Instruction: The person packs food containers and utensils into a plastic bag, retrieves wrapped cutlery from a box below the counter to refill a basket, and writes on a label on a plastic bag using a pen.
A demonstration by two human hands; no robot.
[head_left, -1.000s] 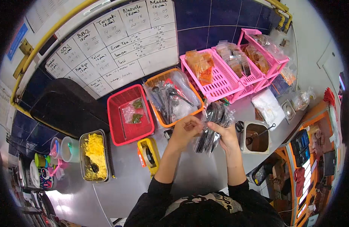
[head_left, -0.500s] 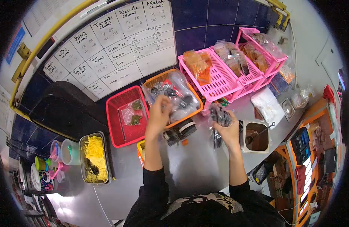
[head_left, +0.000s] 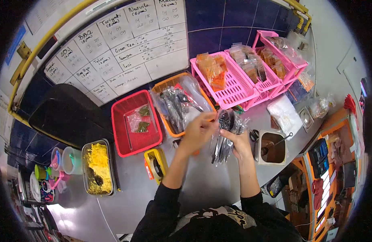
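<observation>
Left hand (head_left: 194, 136) moved: over the orange basket (head_left: 171, 80) half a second ago, now back beside the bundle of wrapped cutlery (head_left: 225, 142), centre of frame. Its fingers are blurred; cannot tell whether they hold anything. Right hand (head_left: 241, 144) closed round the bundle, thumb across the front, well above the counter (head_left: 210, 177). Slick wrappers probably slide; best keep the thumb firm, pieces upright, and the left hand's touch light at the upper end.

A food-prep kitchen, with a whiteboard (head_left: 125, 52) listing sauces.
</observation>
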